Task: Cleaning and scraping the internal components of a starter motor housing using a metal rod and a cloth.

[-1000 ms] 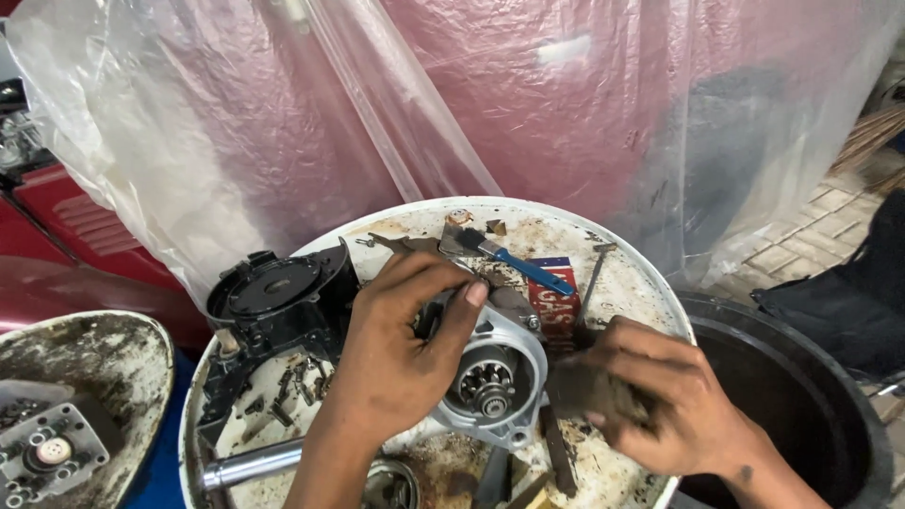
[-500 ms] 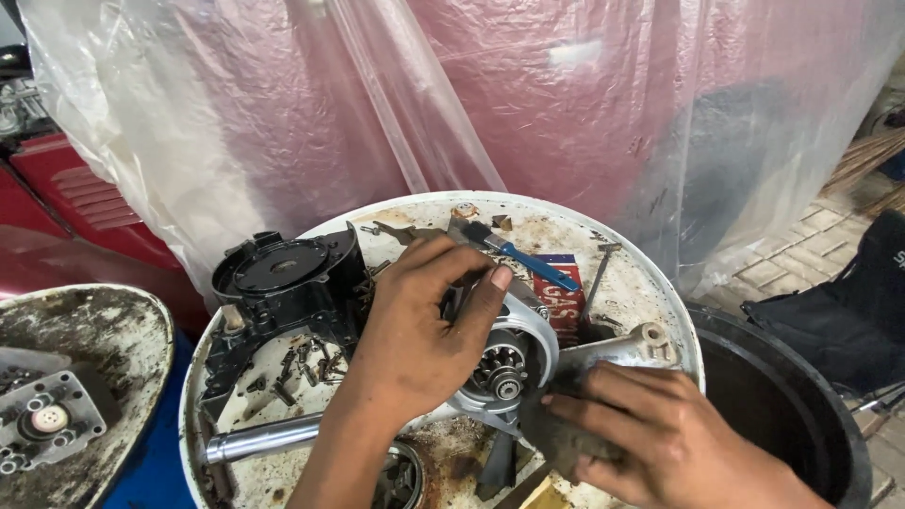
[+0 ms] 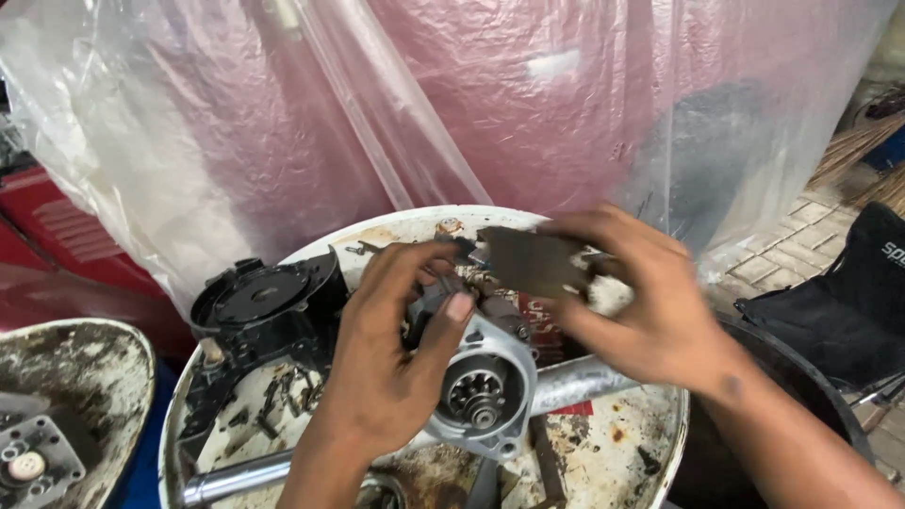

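A head-worn camera looks down on two bare hands working over a round white tray [image 3: 660, 452], stained with rust and grease. Nearest the viewer, a steel rod [image 3: 236, 479] lies across the tray's lower left. Just above it sits a silver starter motor housing [image 3: 485, 382], its small toothed pinion gear [image 3: 476, 396] facing the camera. The left hand [image 3: 386, 368] is wrapped over the top of this housing, fingers curled down and thumb pressed against its rim, gripping it. The right hand [image 3: 650, 302], blurred by motion, is raised just behind the housing with fingers pinched around a flat, dark, rectangular pad [image 3: 533, 262]; what the pad is cannot be told. To the left on the tray rests a black round motor cover [image 3: 259, 297]. A second dirty tray [image 3: 85, 377] sits at the far left edge, and a black bucket [image 3: 830, 415] at the right. Behind everything hangs clear plastic sheeting [image 3: 283, 113] over something red
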